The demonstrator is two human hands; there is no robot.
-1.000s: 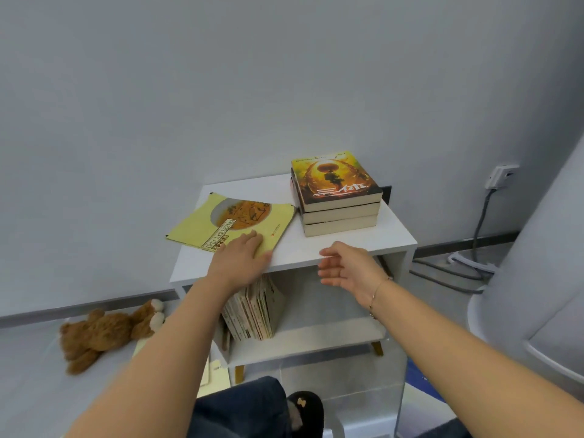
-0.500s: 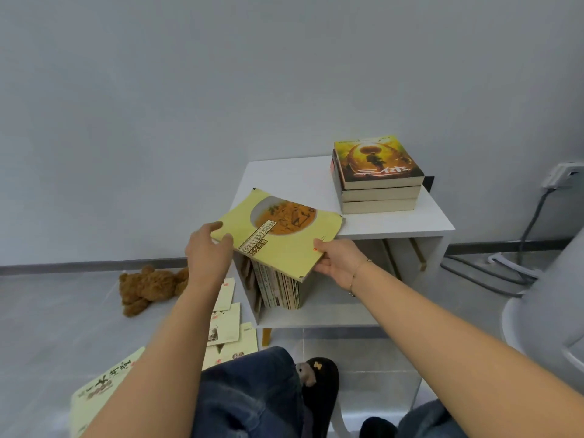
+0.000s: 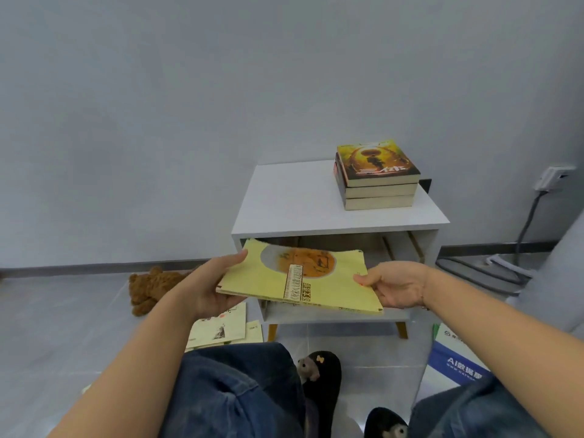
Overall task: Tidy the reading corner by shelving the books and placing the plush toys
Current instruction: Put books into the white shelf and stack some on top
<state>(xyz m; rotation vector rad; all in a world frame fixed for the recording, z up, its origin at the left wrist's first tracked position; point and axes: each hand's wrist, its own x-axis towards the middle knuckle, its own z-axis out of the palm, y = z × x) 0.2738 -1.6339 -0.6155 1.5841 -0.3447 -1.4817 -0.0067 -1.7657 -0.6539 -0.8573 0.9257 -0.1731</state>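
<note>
A brown plush bear [image 3: 151, 287] is lying on the grey floor at the far left, near the skirting and well apart from the white side table [image 3: 294, 203]. Nearer, pale yellow booklets [image 3: 219, 327] are lying flat on the floor just left of the table's leg; their print is too small to read. The left hand [image 3: 210, 287] is gripping the left edge of a thin yellow book [image 3: 297, 279], thumb on the cover and fingers curled beneath. The book is hanging level in front of the table's open lower shelf, its near edge overhanging; a strip of characters is running down the cover, blurred. The right hand [image 3: 396, 287] is pinching the book's right edge. On the tabletop's far right corner three thick books [image 3: 377, 177] are sitting stacked, leaving the left of the top bare. At the near right a blue-and-white sheet [image 3: 455, 358] is showing "AI".
</note>
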